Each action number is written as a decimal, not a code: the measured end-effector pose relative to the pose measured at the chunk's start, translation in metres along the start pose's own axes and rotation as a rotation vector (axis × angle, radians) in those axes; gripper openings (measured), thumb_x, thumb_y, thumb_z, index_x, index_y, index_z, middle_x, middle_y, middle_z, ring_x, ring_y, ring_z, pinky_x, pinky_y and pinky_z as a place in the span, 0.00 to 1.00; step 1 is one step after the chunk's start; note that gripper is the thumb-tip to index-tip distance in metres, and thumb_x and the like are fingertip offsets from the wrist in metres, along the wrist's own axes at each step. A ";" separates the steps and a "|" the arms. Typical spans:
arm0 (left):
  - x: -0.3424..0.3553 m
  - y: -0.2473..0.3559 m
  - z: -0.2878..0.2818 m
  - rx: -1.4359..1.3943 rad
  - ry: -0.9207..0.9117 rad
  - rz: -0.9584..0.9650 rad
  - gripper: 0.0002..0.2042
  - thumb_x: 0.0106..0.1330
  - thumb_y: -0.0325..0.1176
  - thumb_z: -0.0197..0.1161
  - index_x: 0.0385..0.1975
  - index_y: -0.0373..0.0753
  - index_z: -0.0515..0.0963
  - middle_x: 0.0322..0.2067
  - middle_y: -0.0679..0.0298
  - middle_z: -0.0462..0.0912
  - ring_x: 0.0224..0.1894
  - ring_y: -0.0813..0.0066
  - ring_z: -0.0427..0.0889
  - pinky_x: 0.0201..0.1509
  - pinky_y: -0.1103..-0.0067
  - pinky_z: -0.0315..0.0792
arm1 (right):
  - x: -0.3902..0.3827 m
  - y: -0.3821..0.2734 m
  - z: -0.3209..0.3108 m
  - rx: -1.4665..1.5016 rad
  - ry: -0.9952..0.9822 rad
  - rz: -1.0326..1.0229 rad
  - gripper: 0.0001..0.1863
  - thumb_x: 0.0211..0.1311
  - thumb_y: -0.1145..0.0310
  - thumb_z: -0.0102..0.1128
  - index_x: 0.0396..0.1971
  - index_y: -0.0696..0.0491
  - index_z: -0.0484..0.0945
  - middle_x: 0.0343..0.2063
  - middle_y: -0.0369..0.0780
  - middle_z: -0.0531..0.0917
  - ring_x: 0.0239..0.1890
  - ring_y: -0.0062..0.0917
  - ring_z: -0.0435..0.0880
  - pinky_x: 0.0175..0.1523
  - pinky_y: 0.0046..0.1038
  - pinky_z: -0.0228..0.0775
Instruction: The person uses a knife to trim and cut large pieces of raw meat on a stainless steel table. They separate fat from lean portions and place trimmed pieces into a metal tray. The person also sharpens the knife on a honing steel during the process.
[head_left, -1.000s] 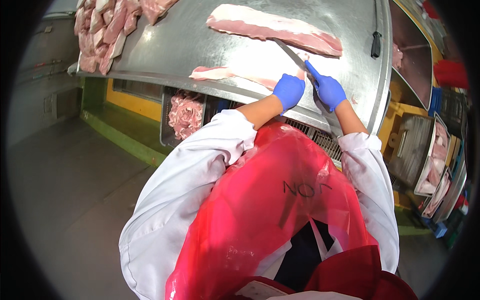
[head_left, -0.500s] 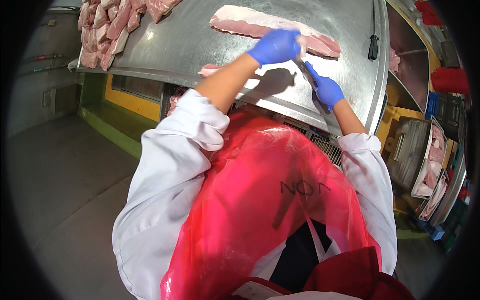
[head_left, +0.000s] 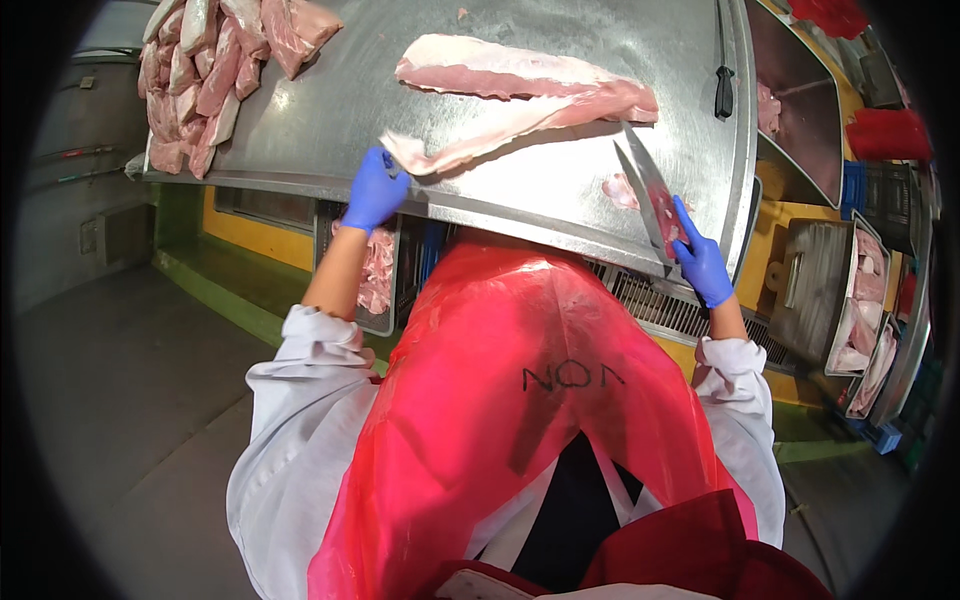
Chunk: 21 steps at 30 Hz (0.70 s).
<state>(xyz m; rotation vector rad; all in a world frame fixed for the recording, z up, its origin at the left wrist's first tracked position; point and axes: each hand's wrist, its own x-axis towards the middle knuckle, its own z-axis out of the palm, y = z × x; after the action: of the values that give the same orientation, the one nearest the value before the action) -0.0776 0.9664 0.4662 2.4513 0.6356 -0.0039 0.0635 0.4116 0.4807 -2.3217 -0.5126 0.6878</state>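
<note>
A long slab of raw pork (head_left: 500, 70) lies across the metal table. From its right end a long strip of pork (head_left: 510, 128) runs back toward the left, apart from the slab along most of its length. My left hand (head_left: 377, 190), in a blue glove, is closed on the strip's left end by the table's front edge. In my right hand (head_left: 706, 268), also blue-gloved, is a knife (head_left: 658, 200), its blade slanting up and left toward the slab's right end. A small meat scrap (head_left: 620, 190) lies left of the blade.
Several pork pieces (head_left: 205, 85) are heaped at the table's (head_left: 330, 120) far left. A black-handled tool (head_left: 724, 92) rests near its right edge. Beyond stand a metal bin (head_left: 805, 120) and a tray of meat (head_left: 862, 300). Below the front edge is a tub of meat pieces (head_left: 378, 270).
My left hand has moved left and toward me, drawing out the strip from the slab. My right hand and the knife have come nearer, to the right. The small scrap now shows.
</note>
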 end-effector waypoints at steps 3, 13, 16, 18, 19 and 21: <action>0.005 0.019 0.063 0.086 0.293 0.375 0.26 0.54 0.33 0.71 0.53 0.32 0.73 0.47 0.45 0.77 0.52 0.45 0.77 0.57 0.60 0.72 | -0.008 -0.023 -0.003 0.036 0.037 0.043 0.39 0.64 0.75 0.54 0.75 0.36 0.57 0.30 0.53 0.82 0.23 0.29 0.78 0.39 0.30 0.74; 0.041 0.116 0.150 0.539 0.015 0.515 0.07 0.66 0.30 0.51 0.37 0.40 0.78 0.35 0.57 0.81 0.40 0.62 0.80 0.48 0.65 0.70 | 0.070 -0.080 0.087 -0.289 0.075 -0.500 0.37 0.59 0.75 0.52 0.72 0.48 0.63 0.44 0.55 0.80 0.47 0.56 0.77 0.68 0.52 0.59; 0.033 0.131 0.146 0.529 -0.197 0.469 0.11 0.65 0.29 0.51 0.42 0.37 0.79 0.37 0.53 0.82 0.41 0.58 0.83 0.48 0.63 0.73 | 0.089 -0.128 0.093 -0.466 -0.144 -0.133 0.31 0.62 0.74 0.49 0.69 0.49 0.68 0.39 0.51 0.85 0.45 0.49 0.82 0.61 0.47 0.70; 0.035 0.131 0.164 0.386 -0.202 0.468 0.13 0.63 0.27 0.52 0.43 0.33 0.80 0.41 0.49 0.83 0.41 0.52 0.84 0.51 0.60 0.75 | 0.139 -0.088 0.139 -0.316 -0.073 -0.044 0.22 0.66 0.73 0.47 0.59 0.50 0.78 0.44 0.49 0.86 0.44 0.43 0.86 0.52 0.43 0.77; 0.033 0.123 0.162 0.309 -0.178 0.382 0.12 0.63 0.28 0.53 0.42 0.33 0.80 0.41 0.47 0.83 0.41 0.50 0.84 0.51 0.59 0.75 | 0.176 -0.068 0.178 -0.259 -0.002 -0.144 0.36 0.66 0.73 0.46 0.74 0.35 0.59 0.44 0.51 0.86 0.48 0.46 0.84 0.55 0.44 0.75; 0.040 0.110 0.159 0.283 -0.274 0.310 0.17 0.65 0.25 0.49 0.51 0.37 0.80 0.39 0.47 0.84 0.42 0.48 0.83 0.51 0.56 0.75 | 0.174 -0.159 0.133 -0.089 -0.133 -0.116 0.30 0.71 0.70 0.40 0.71 0.32 0.65 0.52 0.54 0.82 0.50 0.48 0.84 0.57 0.43 0.76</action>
<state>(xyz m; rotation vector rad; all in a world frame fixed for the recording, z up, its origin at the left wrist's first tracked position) 0.0285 0.8187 0.3911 2.7290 0.1380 -0.3200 0.0938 0.6779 0.4446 -2.3166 -0.7462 0.7813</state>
